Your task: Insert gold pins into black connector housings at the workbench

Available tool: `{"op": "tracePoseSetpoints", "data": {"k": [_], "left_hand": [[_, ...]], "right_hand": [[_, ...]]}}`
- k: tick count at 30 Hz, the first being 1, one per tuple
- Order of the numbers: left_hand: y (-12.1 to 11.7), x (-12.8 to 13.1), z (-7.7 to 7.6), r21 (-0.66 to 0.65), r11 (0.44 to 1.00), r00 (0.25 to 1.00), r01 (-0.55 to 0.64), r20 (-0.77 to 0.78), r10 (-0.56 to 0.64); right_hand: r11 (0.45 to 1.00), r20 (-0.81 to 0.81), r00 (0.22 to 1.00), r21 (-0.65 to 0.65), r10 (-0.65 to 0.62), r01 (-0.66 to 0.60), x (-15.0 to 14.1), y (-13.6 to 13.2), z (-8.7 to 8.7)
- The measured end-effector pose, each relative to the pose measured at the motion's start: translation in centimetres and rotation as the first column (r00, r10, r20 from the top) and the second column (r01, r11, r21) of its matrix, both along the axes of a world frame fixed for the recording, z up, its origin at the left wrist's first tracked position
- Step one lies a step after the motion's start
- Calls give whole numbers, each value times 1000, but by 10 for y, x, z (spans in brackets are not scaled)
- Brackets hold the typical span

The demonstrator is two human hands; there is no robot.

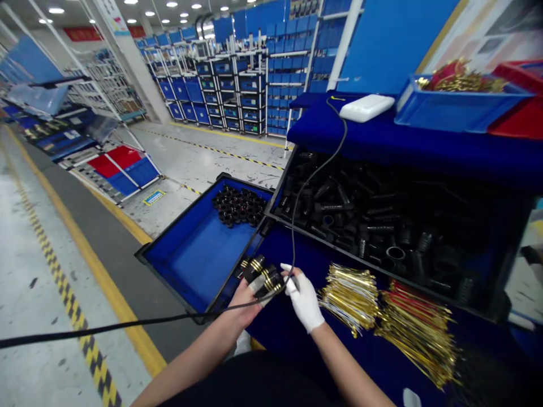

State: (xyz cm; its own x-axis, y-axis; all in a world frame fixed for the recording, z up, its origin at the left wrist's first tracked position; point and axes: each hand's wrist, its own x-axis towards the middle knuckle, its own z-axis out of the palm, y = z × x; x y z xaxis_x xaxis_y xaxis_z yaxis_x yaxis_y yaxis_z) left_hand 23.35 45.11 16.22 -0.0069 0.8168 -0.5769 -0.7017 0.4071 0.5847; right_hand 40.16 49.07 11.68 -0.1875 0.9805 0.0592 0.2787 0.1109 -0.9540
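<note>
My left hand [249,298], with white covers on some fingers, is closed around several short black cylinders with gold bands [263,272]. They sit together above the near edge of the blue tray. My right hand [306,299], in a white glove, is just right of the cylinders, its fingers apart and their tips close to the nearest one. I cannot tell whether they touch it. A dark cable [297,209] hangs down in front of the right fingers and crosses to the left. Right of this hand lie a bundle of gold and silver strips [350,297] and one of gold and red strips [418,328].
A blue tray [195,254] holds a cluster of small black parts [240,204] at its far end. Behind the strips, a large dark bin [314,229] is full of black tubular pieces. A shelf above carries a white box [367,107] and a blue bin [458,113].
</note>
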Motion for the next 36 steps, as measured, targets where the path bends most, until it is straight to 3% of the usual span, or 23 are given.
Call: {"op": "tracePoseSetpoints", "data": {"k": [3, 4, 5, 6, 7, 11, 17, 21, 24, 28, 31, 33, 36], "left_hand": [[19, -48, 19, 168, 986, 967, 15, -254, 28], [31, -68, 25, 228, 973, 901, 39, -429, 64], [45, -88, 29, 263, 961, 748, 89, -655, 110], [61, -108, 31, 235, 955, 515, 181, -850, 112], [77, -125, 31, 201, 956, 419, 213, -903, 97], [140, -166, 9, 5, 942, 165, 336, -985, -53], [213, -153, -52, -358, 800, -212, 481, -933, -290], [254, -138, -76, -477, 735, -381, 482, -870, -315], [269, -135, -77, -501, 721, -451, 478, -845, -288], [249, -140, -57, -432, 762, -500, 482, -850, -166], [199, -135, -36, -336, 786, -513, 519, -858, -28], [153, -127, -28, -308, 762, -515, 570, -856, 39], [90, -114, -30, -284, 653, -525, 702, -827, 204]], "right_hand": [[987, 183, 980, 153, -73, 45, 14, 4, 0], [982, 248, 967, 191, -57, 9, 14, 5, -4], [976, 309, 951, 214, -25, -44, 13, 6, -8], [968, 365, 931, 230, 7, -98, 10, 6, -14], [960, 413, 910, 244, 29, -141, 7, 6, -21], [936, 532, 847, 289, 18, -202, -4, 4, -44], [943, 577, 817, 269, 4, -195, -3, 6, -51], [950, 585, 811, 245, 15, -194, -3, 6, -48], [955, 573, 819, 229, 25, -190, -3, 7, -49], [958, 559, 828, 214, 41, -192, -2, 7, -51], [960, 565, 824, 201, 47, -193, -2, 8, -51], [961, 575, 816, 194, 50, -195, -2, 9, -51], [959, 589, 807, 198, 50, -204, -2, 9, -50]]}}
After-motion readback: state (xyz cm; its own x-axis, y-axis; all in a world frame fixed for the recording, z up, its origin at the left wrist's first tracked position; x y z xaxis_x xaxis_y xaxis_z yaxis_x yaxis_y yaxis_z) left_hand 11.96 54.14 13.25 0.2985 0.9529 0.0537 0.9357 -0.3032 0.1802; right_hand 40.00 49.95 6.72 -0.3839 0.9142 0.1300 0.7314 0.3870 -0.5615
